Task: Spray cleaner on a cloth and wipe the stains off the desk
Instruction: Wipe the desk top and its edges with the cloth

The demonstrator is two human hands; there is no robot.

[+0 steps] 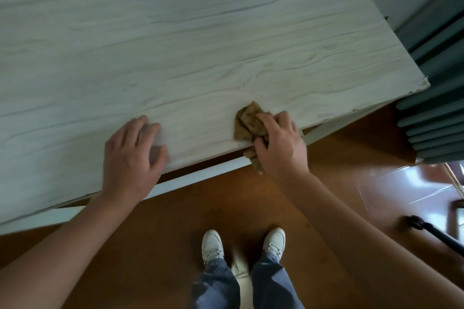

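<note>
A pale wood-grain desk fills the upper part of the head view. At its front edge my right hand presses a crumpled brown cloth onto the surface, and part of the cloth hangs over the edge. To the left, my left hand lies flat on the desk near the front edge, fingers spread, holding nothing. A few tiny dark specks show on the wood just above the cloth. No spray bottle is in view.
Grey-green curtains hang right of the desk's chipped right corner. Below lies a brown wooden floor with my white shoes. A black pole-like object lies at the lower right.
</note>
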